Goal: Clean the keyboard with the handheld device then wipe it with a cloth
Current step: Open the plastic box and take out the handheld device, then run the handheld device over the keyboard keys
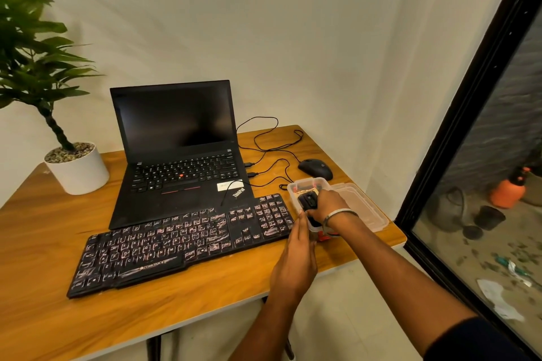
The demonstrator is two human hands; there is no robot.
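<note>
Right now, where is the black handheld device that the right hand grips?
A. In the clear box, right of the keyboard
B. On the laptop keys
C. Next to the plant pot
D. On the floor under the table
A: the right hand grips the black device inside the clear box, which stands just past the right end of the keyboard, while the left hand touches the box's near side.

Handheld device (308,201) and container (296,188) contents partly hidden behind right hand (330,205).
</note>
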